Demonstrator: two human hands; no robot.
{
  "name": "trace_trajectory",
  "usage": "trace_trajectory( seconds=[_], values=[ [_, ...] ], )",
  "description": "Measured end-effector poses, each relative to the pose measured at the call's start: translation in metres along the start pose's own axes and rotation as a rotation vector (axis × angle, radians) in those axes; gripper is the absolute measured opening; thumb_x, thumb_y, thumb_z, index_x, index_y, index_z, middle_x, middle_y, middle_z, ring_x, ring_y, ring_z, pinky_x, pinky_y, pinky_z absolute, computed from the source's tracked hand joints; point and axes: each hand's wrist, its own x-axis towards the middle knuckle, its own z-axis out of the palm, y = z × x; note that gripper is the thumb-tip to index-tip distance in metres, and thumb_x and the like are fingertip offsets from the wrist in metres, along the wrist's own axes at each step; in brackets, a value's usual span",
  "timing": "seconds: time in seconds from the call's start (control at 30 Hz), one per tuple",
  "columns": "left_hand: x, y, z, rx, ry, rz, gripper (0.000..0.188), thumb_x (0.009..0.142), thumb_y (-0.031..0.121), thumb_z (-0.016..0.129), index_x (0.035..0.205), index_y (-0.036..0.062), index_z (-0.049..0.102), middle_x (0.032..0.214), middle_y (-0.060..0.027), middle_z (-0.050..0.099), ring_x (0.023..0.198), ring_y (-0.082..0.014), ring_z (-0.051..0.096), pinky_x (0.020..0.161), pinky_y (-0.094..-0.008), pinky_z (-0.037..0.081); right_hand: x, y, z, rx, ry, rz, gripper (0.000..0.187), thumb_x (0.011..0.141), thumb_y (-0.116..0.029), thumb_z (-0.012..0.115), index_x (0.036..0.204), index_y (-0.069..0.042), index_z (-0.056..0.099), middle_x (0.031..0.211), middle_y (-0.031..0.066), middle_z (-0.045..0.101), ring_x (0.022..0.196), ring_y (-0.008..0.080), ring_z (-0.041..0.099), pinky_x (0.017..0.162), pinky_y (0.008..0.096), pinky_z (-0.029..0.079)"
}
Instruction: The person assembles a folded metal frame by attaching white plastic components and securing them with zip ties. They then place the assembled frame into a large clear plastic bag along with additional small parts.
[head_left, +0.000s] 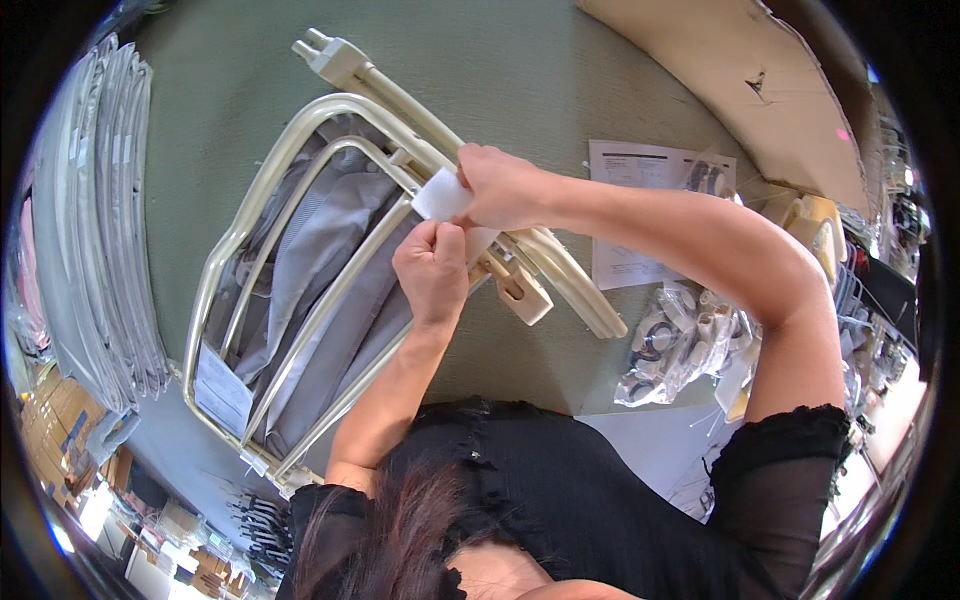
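Note:
A folded cream tubular metal frame [207,275] with grey fabric [312,250] inside it lies at a slant in front of me. A soft-looking white strip [440,194] is wrapped round part of the frame's upper right side. My right hand [503,188] is closed on the strip's right part. Just below it, my left hand [432,268] is a closed fist, pinching the strip's lower edge. Cream tube legs [575,280] and a cream plastic joint [524,292] stick out beneath my hands. The frame's long upper tube [410,105] ends in a block-shaped fitting [338,62].
A stack of folded grey fabric pieces [105,220] stands at the left. On the green-grey table [500,60], a printed sheet [625,255] and a clear bag of small parts [685,345] lie to the right. A large cardboard piece [740,80] fills the far right.

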Motion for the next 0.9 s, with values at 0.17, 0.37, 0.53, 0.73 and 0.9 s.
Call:
trace_trajectory(
  seconds=[0.17, 0.37, 0.53, 0.73, 0.9],
  values=[
    [-0.002, -0.002, -0.011, 0.095, -0.068, 0.103, 0.025, 0.083, 0.013, 0.052, 0.063, -0.0016, 0.047, 0.058, 0.0046, 0.042, 0.058, -0.0050, 0.038, 0.051, -0.0258, 0.034, -0.011, 0.005, 0.005, -0.016, 0.107, -0.070, 0.051, 0.073, -0.032, 0.074, 0.105, -0.001, 0.050, 0.112, 0.0197, 0.052, 0.106, 0.0337, 0.051, 0.089, 0.0391, 0.042],
    [-0.017, -0.003, -0.128, 0.280, 0.024, 0.319, 0.031, 0.091, 0.015, 0.049, 0.064, 0.0063, 0.035, 0.060, 0.0039, 0.030, 0.057, -0.0060, 0.030, 0.048, -0.0270, 0.025, -0.058, 0.155, 0.052, -0.625, 0.656, -0.035, 0.062, 0.087, -0.049, 0.052, 0.141, -0.026, 0.033, 0.149, 0.0058, 0.024, 0.138, 0.0317, 0.021, 0.107, 0.0549, 0.021],
    [-0.065, -0.046, -0.303, 0.638, 0.585, 0.294, 0.028, 0.095, 0.026, 0.051, 0.090, 0.0006, 0.061, 0.076, -0.0052, 0.058, 0.070, -0.0145, 0.052, 0.067, -0.0292, 0.044, -0.111, 0.193, 0.082, -0.674, 0.548, 0.224, 0.063, 0.090, -0.046, 0.048, 0.146, -0.028, 0.025, 0.153, 0.0055, 0.017, 0.140, 0.0325, 0.014, 0.110, 0.0563, 0.014],
    [-0.210, -0.137, -0.536, 0.872, 1.408, -0.078, 0.052, 0.086, 0.049, 0.058, 0.090, -0.0028, 0.059, 0.084, -0.0176, 0.060, 0.077, -0.0303, 0.057, 0.074, -0.0407, 0.045, -0.136, 0.124, 0.098, -0.276, 0.585, -0.154, 0.080, 0.082, -0.028, 0.061, 0.147, -0.013, 0.016, 0.143, 0.0183, 0.032, 0.129, 0.0377, 0.035, 0.106, 0.0459, 0.031],
    [-0.295, -0.254, -0.562, -0.187, 1.118, -0.702, 0.095, 0.078, 0.077, 0.042, 0.132, -0.0015, 0.046, 0.132, -0.0212, 0.048, 0.118, -0.0332, 0.049, 0.097, -0.0401, 0.038, -0.124, 0.120, 0.098, -0.347, 0.508, -0.132, 0.088, 0.077, -0.005, 0.061, 0.145, -0.007, 0.006, 0.121, 0.0310, 0.048, 0.110, 0.0359, 0.053, 0.090, 0.0453, 0.047]
  ],
)
